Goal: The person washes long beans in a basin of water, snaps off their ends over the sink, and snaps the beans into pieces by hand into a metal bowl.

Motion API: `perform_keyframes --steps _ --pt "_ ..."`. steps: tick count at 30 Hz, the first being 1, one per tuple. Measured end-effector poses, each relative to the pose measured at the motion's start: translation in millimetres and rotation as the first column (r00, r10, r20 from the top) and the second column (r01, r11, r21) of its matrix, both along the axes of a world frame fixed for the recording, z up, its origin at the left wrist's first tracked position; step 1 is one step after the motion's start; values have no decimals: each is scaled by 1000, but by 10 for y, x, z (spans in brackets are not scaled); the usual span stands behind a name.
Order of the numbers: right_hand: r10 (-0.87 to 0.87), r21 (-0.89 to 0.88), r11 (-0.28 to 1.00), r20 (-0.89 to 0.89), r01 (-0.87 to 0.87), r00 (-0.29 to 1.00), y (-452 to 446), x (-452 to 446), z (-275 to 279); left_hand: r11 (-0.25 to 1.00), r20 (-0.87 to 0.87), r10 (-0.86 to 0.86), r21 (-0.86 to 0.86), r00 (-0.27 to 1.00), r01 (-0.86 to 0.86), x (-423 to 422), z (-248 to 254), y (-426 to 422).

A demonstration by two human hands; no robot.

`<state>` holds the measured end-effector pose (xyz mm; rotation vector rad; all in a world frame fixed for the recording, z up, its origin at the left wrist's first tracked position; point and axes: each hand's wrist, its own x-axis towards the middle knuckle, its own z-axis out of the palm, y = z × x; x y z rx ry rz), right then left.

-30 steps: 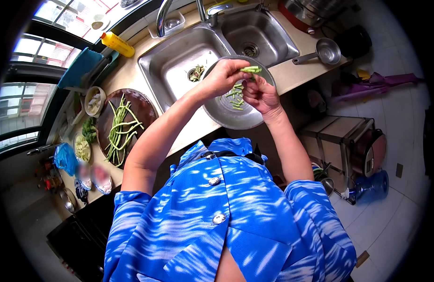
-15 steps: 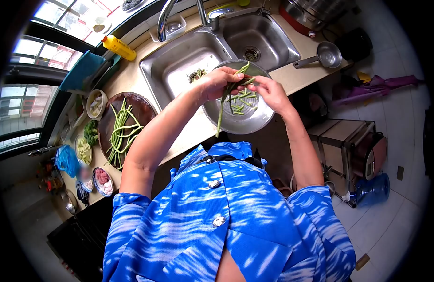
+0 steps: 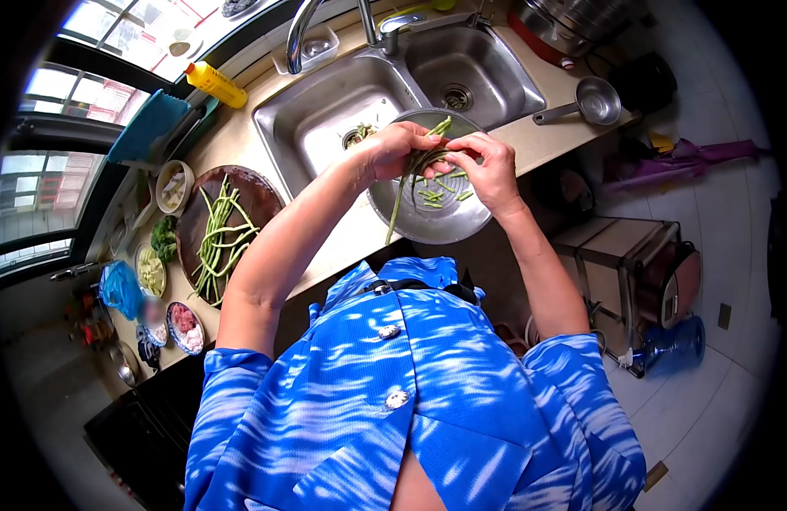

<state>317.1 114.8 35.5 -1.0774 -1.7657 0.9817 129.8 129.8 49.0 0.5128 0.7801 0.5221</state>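
Observation:
My left hand (image 3: 397, 152) is closed around several long green beans (image 3: 399, 200), whose ends hang down over a metal bowl (image 3: 444, 228). Close beside it, my right hand (image 3: 489, 170) pinches the beans near their other end. Short cut pieces of green bean (image 3: 431, 198) lie in the bowl beneath both hands. The bowl sits at the front edge of the counter and overlaps the sink rim.
A double sink (image 3: 325, 94) with a faucet (image 3: 301, 43) is behind the bowl. More long beans lie on a round brown board (image 3: 189, 234) at left. A saucepan (image 3: 596, 100) rests at right, and a yellow bottle (image 3: 214, 85) stands by the window.
My right hand has moved slightly left, closer to my left hand, with its fingers drawn together on the beans. The hanging bean ends have swung a little left.

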Motion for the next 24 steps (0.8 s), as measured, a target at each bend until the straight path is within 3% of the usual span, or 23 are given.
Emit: perform_keyframes --steps 6,10,12,16,18,20,22,23,24 --pt "-62 63 996 73 58 995 2 16 73 999 -44 35 -37 998 -37 -41 -45 7" --pt "-17 153 988 147 -6 989 11 29 53 990 -59 -62 120 996 68 -45 -189 23" --pt "-20 340 936 311 -92 950 -6 11 59 976 -88 -113 176 990 127 -30 -216 23" --pt "-109 442 886 494 -141 862 -10 -22 68 928 -238 -120 319 964 194 80 -163 -4" --pt "-145 431 900 435 -64 889 -44 -17 40 776 -528 16 542 849 322 197 -107 -57" --pt "-173 413 911 371 5 912 -75 -49 -38 647 -606 203 673 769 359 257 -43 -122" --pt "-194 9 981 118 194 974 -106 -73 -189 429 -588 467 804 661 413 328 12 -211" --pt "-175 -301 948 -219 104 960 -92 -92 -296 379 -566 505 824 652 422 326 47 -227" --pt "-174 -301 948 -220 103 960 -95 -91 -295 287 -515 541 856 665 430 303 22 -218"
